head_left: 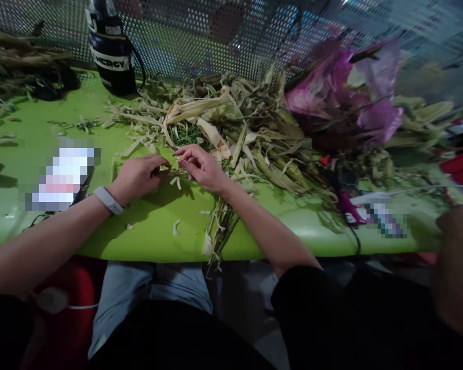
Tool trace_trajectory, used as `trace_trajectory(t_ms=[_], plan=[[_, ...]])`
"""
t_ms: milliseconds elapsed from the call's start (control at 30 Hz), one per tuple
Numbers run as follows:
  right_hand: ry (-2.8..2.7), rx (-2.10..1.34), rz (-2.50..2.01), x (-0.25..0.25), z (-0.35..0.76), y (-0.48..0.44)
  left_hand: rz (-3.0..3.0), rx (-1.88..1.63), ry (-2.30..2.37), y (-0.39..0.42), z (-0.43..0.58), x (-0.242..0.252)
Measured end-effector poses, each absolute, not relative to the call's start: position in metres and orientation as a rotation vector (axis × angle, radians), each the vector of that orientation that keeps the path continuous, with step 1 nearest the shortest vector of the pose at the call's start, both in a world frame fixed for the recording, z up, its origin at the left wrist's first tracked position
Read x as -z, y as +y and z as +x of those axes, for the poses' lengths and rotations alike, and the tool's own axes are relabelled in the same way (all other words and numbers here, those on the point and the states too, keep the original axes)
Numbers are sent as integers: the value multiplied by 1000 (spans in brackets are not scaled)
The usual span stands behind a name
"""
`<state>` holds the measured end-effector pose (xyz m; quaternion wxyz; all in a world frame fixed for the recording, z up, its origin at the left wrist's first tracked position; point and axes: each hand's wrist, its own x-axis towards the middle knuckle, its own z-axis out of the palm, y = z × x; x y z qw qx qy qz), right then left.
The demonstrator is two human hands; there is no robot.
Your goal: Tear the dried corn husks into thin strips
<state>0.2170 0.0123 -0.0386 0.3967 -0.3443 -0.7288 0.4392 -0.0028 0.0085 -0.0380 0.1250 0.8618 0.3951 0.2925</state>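
Above the light green table (139, 231), my left hand (141, 177) is closed with its fingers curled, a white band on its wrist. My right hand (200, 167) is close beside it, thumb and fingers pinched together. A thin, pale strip of dried plant leaf (174, 170) spans the gap between the fingertips; its ends are hidden in the fingers. Short pale scraps (175, 182) lie just below the hands. Behind them spreads a heap of dried, husk-like leaves (262, 123), with a clump of thin green strips (185, 133) at its near side.
A phone (65, 174) stands at left, a dark bottle (113, 67) behind. Pink plastic wrapping (343, 92) is at back right, before a perforated screen (170, 36). A bundle of stalks (221, 226) overhangs the front edge. A second phone (386, 218) and another person's arm (457, 267) are right.
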Motion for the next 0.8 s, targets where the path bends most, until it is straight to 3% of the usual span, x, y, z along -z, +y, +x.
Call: trace_trajectory(t_ms=[200, 633, 800], plan=[[-1794, -1264, -911, 41, 212, 10, 2780, -900, 974, 5, -5, 36], [-1743, -1216, -915, 55, 204, 13, 2296, -1270, 996, 6, 4, 49], [-1676, -1283, -945, 56, 203, 13, 2430, -1243, 879, 9, 5, 45]])
